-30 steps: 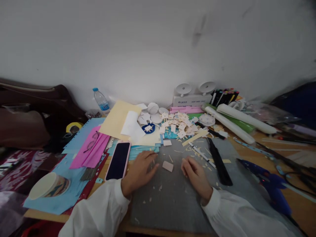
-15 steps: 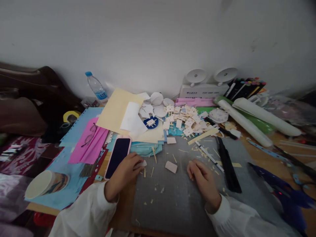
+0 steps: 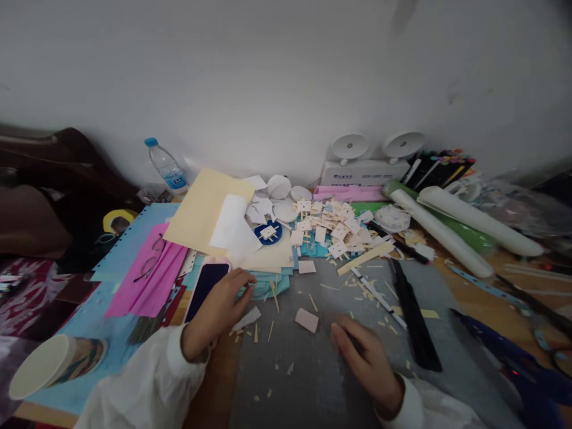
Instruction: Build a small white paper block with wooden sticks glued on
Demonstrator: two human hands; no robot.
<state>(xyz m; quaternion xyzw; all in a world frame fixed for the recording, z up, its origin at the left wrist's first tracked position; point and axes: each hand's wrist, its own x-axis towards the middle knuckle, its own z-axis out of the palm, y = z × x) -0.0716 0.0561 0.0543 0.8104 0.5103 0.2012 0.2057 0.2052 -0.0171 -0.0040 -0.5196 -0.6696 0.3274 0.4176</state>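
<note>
My left hand [image 3: 224,302] hovers at the left edge of the grey mat [image 3: 286,396], between the phone [image 3: 206,287] and blue paper sheets [image 3: 282,286]. Its fingers are bent but apart, and I see nothing held. Just below them lies a white paper scrap [image 3: 247,319]. On the mat's right part rests my right hand [image 3: 369,357], fingers curled together; whatever may be inside is hidden. Between the hands is a pale pink rectangular piece [image 3: 307,320], with another pale piece [image 3: 307,267] farther back. Thin wooden strips [image 3: 274,296] and crumbs lie around.
Small cards with stick limbs [image 3: 339,226] are heaped at the back. A black box cutter [image 3: 415,319] and a blue glue gun [image 3: 504,357] lie to the right. A paper cup [image 3: 58,363], glasses [image 3: 151,259] and a bottle [image 3: 165,164] occupy the left.
My left hand has lifted away from the white scrap, which now lies uncovered on the mat. The right hand stays curled at nearly the same spot. The view has shifted slightly.
</note>
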